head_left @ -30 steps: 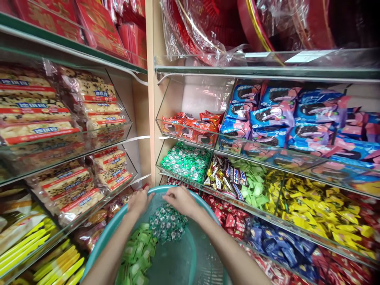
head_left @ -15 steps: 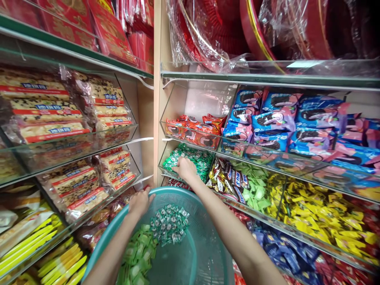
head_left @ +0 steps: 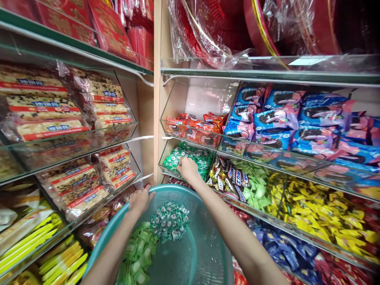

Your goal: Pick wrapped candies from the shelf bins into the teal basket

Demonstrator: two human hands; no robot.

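My left hand (head_left: 139,200) is closed over the far left rim of a teal plastic basket (head_left: 192,190). Inside the basket lie a heap of green-and-clear wrapped candies (head_left: 170,221) and a heap of light green packets (head_left: 139,253). My right hand (head_left: 188,170) reaches over the basket's far rim to a shelf bin of green wrapped candies (head_left: 175,157). Its fingers are curled in at the front of that pile. The hand itself hides whatever may be in the fingers.
Right of that bin are dark-wrapped bars (head_left: 236,178), pale green packets (head_left: 257,186) and yellow wrapped sweets (head_left: 320,217). Red packs (head_left: 192,130) and blue biscuit packs (head_left: 276,118) sit above, behind a clear shelf lip. Seeded bars (head_left: 53,105) fill the left shelves. A wooden post (head_left: 157,99) stands at the corner.
My right hand has shifted slightly right and its fingers look more curled in. My left hand stays on the basket rim. The view has moved a little.
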